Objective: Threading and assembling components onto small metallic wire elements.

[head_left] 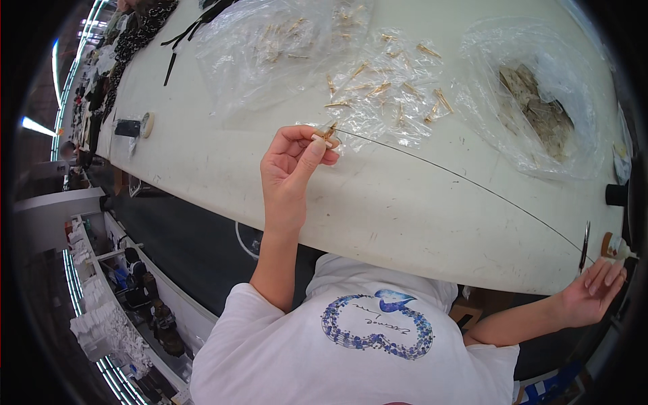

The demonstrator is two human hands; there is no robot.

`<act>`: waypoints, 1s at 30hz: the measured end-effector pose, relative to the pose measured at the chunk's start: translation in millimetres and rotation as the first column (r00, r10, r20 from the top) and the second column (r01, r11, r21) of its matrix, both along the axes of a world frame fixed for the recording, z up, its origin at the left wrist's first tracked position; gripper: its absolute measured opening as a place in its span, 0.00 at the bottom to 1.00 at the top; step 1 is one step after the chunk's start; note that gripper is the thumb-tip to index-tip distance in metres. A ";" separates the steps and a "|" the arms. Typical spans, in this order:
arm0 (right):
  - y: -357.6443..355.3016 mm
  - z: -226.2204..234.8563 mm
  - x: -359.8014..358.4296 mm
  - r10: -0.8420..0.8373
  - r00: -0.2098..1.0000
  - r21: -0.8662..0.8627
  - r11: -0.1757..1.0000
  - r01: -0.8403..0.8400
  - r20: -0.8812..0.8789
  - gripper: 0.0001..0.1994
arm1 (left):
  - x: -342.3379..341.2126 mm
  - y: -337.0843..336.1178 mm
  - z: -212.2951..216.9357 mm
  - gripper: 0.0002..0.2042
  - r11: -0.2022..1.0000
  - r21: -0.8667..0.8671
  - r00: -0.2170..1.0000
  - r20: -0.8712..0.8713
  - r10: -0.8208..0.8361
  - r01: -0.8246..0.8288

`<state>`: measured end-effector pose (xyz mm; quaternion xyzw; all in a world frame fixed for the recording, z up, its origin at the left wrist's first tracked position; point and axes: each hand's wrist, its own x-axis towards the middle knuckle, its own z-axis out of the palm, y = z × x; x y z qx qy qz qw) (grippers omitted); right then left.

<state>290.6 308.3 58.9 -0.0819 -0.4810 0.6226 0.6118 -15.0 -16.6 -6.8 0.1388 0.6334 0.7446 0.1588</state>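
Observation:
My left hand (pixel 287 165) is closed in a pinch over the table's near part, holding a small gold metal piece (pixel 331 129) between thumb and fingers. From it a thin dark thread (pixel 453 174) stretches in a long, slightly bowed line to the right. At the table's right end, my right hand (pixel 592 295) has its fingers closed on the other end of the thread, its arm reaching well out to the side. Just beyond the left hand, several similar gold pieces (pixel 379 89) in small clear bags lie spread about.
A large clear plastic bag (pixel 270 57) lies at the back left. Another bag (pixel 567 61) at the right holds small packets (pixel 536 111). Close to my right hand are slim metal tweezers or scissors (pixel 584 246) and a small bottle (pixel 613 246). A tape roll (pixel 147 125) stands at the left.

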 end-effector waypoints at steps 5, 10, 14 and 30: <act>7.9 9.9 14.0 -0.464 0.885 0.003 0.886 0.464 0.043 0.17 | -16.3 -3.1 -9.6 0.07 0.958 0.160 0.970 0.069 0.231 -0.239; 25.0 10.4 28.1 -0.880 0.470 0.301 0.468 0.831 0.070 0.22 | -29.0 -15.4 -13.4 0.06 0.897 0.186 0.916 0.068 0.396 -0.402; 32.4 6.7 36.1 -0.900 0.434 0.247 0.430 0.868 0.044 0.21 | -22.5 -9.6 -14.1 0.08 0.920 0.224 0.947 0.077 0.313 -0.322; -149.0 -37.5 -139.1 0.758 0.610 -0.507 0.629 -0.589 0.232 0.10 | 47.2 49.6 9.9 0.06 0.919 0.275 0.881 0.306 -0.362 0.282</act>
